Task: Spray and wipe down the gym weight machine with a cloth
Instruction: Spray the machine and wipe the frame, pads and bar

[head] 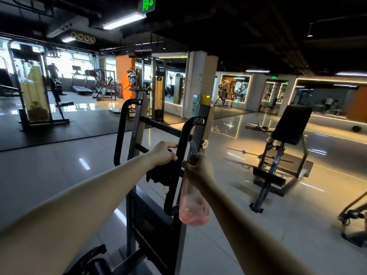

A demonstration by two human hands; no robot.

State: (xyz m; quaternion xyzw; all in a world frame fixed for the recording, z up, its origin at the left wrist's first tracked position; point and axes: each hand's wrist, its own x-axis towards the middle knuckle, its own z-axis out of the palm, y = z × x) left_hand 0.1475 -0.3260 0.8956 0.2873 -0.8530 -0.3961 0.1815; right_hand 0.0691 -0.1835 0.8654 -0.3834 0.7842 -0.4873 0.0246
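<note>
Two hands at the weight machine (151, 225): cloth (160, 174) in one, spray bottle (193, 205) in the other.
Near: right hand (196, 168) wrapped round the bottle's neck, the bottle hanging just beside the machine's right handle (183, 133). The left hand (164, 153) is clamped on the dark cloth, pressing it to that handle. Risks: the bottle could knock the bar. Spray let off this close might miss and wet the glossy floor (59, 175), a slip hazard. The cloth's loose tail could slide free. Hard to read: machine base cut off at the near edge, trigger finger hidden, nozzle blurred, cloth edge lost against the black bar. Whether the handle is wet, cannot tell. Bench (292, 124) stands far right.
</note>
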